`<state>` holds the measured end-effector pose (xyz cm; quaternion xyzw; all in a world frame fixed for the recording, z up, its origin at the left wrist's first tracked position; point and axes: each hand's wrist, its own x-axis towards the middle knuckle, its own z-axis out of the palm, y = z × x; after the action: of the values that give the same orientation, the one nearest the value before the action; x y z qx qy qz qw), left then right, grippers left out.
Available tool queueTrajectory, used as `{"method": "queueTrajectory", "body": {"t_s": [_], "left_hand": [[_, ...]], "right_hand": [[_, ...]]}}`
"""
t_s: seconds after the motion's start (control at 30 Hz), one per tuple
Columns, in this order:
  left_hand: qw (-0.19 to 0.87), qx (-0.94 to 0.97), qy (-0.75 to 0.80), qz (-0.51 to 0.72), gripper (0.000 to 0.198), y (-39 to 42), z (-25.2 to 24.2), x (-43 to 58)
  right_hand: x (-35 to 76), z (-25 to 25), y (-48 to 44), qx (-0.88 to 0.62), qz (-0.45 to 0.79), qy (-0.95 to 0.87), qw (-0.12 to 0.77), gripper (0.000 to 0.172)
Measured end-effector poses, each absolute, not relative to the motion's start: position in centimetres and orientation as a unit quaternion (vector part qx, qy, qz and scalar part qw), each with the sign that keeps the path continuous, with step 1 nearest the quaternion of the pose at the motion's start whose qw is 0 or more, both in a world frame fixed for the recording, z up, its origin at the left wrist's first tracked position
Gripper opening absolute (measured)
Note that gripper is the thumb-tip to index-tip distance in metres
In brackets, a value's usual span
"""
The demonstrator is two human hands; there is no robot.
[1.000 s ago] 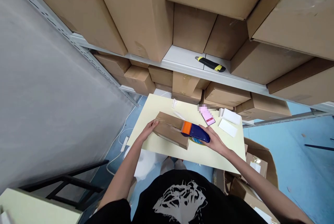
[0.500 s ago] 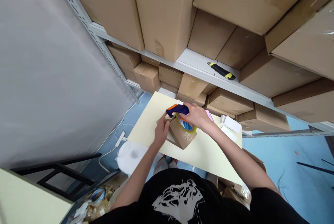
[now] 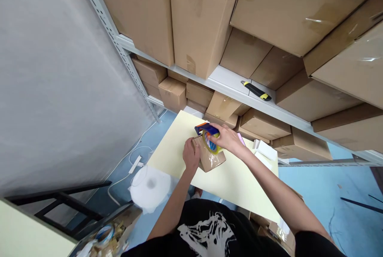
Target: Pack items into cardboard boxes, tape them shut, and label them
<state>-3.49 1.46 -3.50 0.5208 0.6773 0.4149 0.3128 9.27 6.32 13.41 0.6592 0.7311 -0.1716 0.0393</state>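
Observation:
A small cardboard box [image 3: 212, 162] sits on the pale yellow table with shiny clear tape along its near end. My left hand [image 3: 191, 155] is closed against the box's left side, steadying it. In my right hand [image 3: 226, 140] is a blue and orange tape dispenser [image 3: 208, 128], gripped from the right, with its roll of yellowish tape [image 3: 216, 150] just over the top of the box. Whether the roll touches the cardboard I cannot tell. My right hand partly covers the dispenser's handle.
Shelves of cardboard boxes [image 3: 200, 25] rise beyond the table [image 3: 236, 181]. A utility knife [image 3: 256, 91] lies on a shelf ledge. White small boxes [image 3: 266, 150] and a pink-screened item [image 3: 241, 139] are at the table's right. A white stool [image 3: 149, 185] and power strip [image 3: 136, 164] stand left.
My left hand has shifted from the dispenser's front end onto the box's left side. The dispenser has moved slightly right and tilted, and the box has turned a little.

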Motion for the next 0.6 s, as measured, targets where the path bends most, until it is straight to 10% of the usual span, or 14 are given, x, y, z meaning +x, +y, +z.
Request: {"method": "queueTrajectory", "body": {"t_s": [0.6], "left_hand": [[0.399, 0.542, 0.675, 0.303, 0.031, 1.9, -3.9, -1.4]], "right_hand": [[10.2, 11.5, 2.7, 0.705, -0.18, 0.686, -0.009, 0.056]]}}
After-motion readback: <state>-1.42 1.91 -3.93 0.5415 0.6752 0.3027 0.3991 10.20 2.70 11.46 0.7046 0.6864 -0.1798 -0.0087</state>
